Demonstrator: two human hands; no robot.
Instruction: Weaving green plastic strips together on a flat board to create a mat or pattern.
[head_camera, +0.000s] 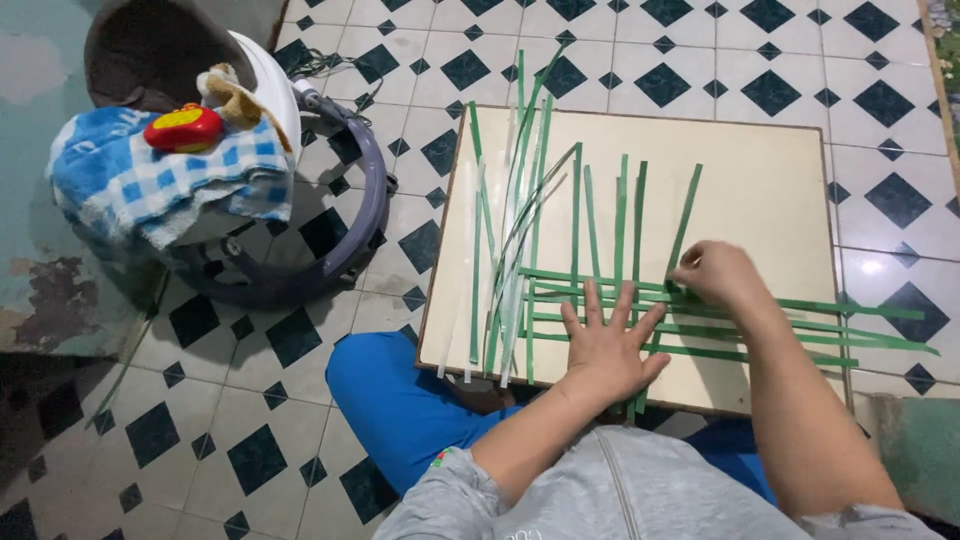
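Green strips (600, 300) lie half woven on a cream board (770, 180). The left hand (605, 350) presses flat with fingers spread over the crossings, while the right hand (715, 275) pinches an upright strip just beyond them. Lifting the flat palm would likely let the loose weave slide apart, and a hard pinch could crease the thin, glossy strip. Pale strips (510, 270) sit further left.
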